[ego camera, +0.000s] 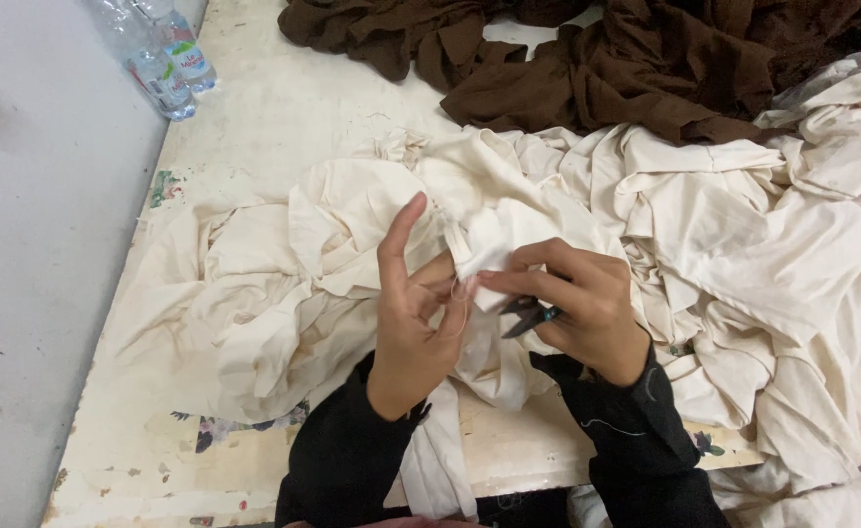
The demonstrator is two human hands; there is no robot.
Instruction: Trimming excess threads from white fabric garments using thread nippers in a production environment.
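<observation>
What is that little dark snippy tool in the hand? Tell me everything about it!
The small dark metal thread snips sit tucked in the right hand, mostly hidden by the fingers. Two short pointed blades poke out toward the left, slightly parted, with a hint of teal at the handle. They hover just below the pinched fold of cream cotton cloth that both hands hold, the left hand alongside.

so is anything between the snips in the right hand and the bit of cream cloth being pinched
Nothing visible does. The right hand holds the small thread snips just below the pinched fold of cream cloth, which both hands grip. The left hand sits beside it, not across the blades' path.
</observation>
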